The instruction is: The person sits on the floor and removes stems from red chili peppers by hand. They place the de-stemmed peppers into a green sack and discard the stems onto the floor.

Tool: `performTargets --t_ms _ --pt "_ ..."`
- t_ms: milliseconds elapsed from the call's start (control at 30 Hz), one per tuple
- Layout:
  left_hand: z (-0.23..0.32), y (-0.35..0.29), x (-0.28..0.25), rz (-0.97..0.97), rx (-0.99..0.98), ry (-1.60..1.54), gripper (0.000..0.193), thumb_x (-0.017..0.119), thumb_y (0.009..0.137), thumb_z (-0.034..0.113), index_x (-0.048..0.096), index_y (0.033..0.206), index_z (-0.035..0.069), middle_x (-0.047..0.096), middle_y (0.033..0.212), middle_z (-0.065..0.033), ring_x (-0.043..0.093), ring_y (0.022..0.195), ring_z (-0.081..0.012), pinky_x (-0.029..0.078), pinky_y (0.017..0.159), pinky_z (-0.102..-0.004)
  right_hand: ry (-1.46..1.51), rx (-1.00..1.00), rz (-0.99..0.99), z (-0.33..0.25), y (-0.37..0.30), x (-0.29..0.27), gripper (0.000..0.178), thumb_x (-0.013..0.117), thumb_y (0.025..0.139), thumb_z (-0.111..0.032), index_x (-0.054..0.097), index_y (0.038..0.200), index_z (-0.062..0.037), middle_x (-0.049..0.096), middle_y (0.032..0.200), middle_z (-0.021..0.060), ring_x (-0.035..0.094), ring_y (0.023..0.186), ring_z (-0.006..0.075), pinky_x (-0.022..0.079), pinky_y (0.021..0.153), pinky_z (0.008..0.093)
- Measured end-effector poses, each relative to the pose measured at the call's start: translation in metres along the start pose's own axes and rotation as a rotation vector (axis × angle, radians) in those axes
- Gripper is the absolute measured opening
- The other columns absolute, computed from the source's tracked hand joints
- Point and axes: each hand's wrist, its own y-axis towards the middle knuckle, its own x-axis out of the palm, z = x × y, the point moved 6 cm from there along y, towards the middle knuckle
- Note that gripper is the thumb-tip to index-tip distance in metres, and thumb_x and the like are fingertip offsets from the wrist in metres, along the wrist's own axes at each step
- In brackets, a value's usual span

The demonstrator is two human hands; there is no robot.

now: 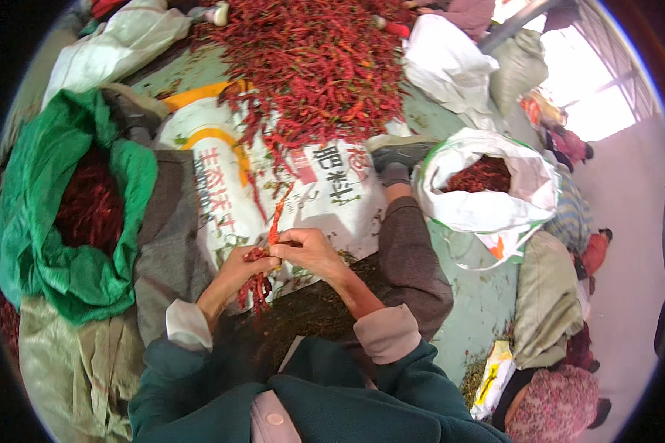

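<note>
Between my legs, my left hand point(233, 273) is closed round a small bunch of dried red chili peppers point(256, 294), whose ends hang below the fingers. Fingertips touching the left hand, my right hand point(310, 255) pinches a long, orange-red chili pepper point(277, 220) that points up and away from me. Beneath both hands lies a flat white printed sack point(351, 232), scattered with bits of stem and leaf. A big heap of red chili peppers point(314, 81) covers its far end.
On my left stands an open green sack point(26, 221) holding dark red peppers. An open white sack point(528, 196), part-filled with peppers, stands beyond my right foot. Full beige sacks point(547, 303) line the right side. Other people sit nearby, one in a pink floral garment point(558, 406).
</note>
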Motion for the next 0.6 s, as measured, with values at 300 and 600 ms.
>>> performTargets --t_ms 300,600 --pt "-0.029 0.023 -0.039 0.262 0.072 -0.506 0.014 0.064 0.076 0.009 0.058 0.087 0.002 0.057 0.069 -0.0020 0.055 0.052 -0.0112 0.048 0.046 -0.0257 0.743 -0.424 0.902 -0.036 -0.088 -0.280 0.011 0.052 0.083 -0.015 0.053 0.074 -0.0099 0.041 0.058 -0.0051 0.035 0.047 0.0027 0.026 0.039 0.0187" --pt "-0.027 0.014 -0.051 0.275 0.029 -0.548 0.013 0.055 0.084 0.015 0.055 0.084 0.002 0.052 0.064 -0.0007 0.050 0.053 -0.0082 0.042 0.048 -0.0223 0.464 0.008 0.711 0.026 0.008 -0.131 0.020 0.059 0.081 -0.014 0.059 0.096 -0.0010 0.057 0.076 -0.0011 0.046 0.057 0.0044 0.032 0.045 0.0162"
